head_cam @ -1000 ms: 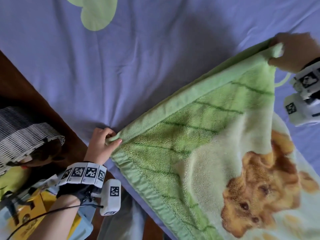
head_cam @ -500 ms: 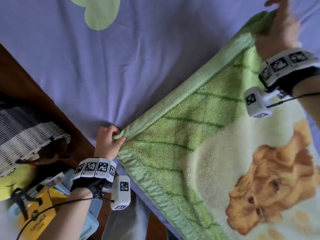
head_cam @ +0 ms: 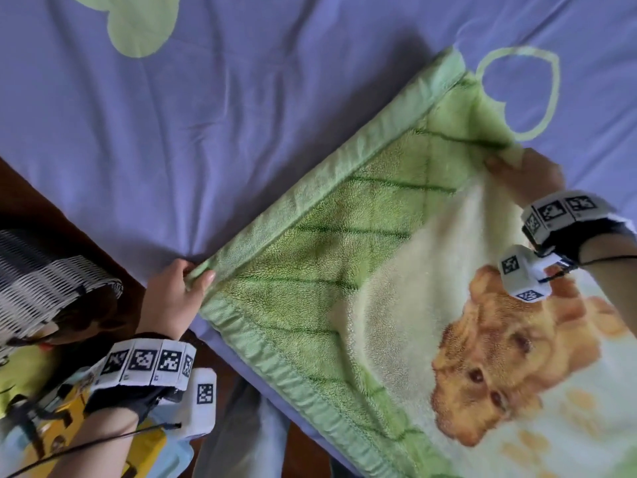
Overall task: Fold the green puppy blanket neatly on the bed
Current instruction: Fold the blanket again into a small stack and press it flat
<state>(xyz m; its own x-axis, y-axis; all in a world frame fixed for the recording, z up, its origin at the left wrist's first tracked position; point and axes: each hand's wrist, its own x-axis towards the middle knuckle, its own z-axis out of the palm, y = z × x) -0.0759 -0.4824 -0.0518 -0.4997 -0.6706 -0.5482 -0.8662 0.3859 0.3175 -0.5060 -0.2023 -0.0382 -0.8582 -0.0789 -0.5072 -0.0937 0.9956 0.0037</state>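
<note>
The blanket (head_cam: 327, 270) lies on the bed (head_cam: 275, 98), spread across the purple sheet from the near edge of the mattress toward the right of the view, where it runs out of frame. Status: the fold appears to be at an early or middle stage. The fabric is stretched flat between the two hands, and no compact folded stack is visible. The long upper-left border reads as a thick, rounded band, which may be a fold line, but the number of layers cannot be told. The work left, by this judgement, is to bring the edges together, repeat the fold, and square the result. Left hand (head_cam: 175, 298): thumb and fingers pinch the near corner of the blanket, just beside the bed's edge. Right hand (head_cam: 527, 174): fingers are curled on the blanket's right-hand edge, below the far corner; the fingertips are partly hidden under the fabric. The far corner itself lies free on the sheet, next to a green heart outline. Appearance: a plush, deep-pile fleece, light green with darker green grid lines, fading to a cream field. A brown puppy (head_cam: 499, 360) is printed on it, face up. A stitched, gathered hem runs along the lower-left edge. The surface is taut with few wrinkles. A woven basket (head_cam: 44, 270) sits off the bed at the left.
</note>
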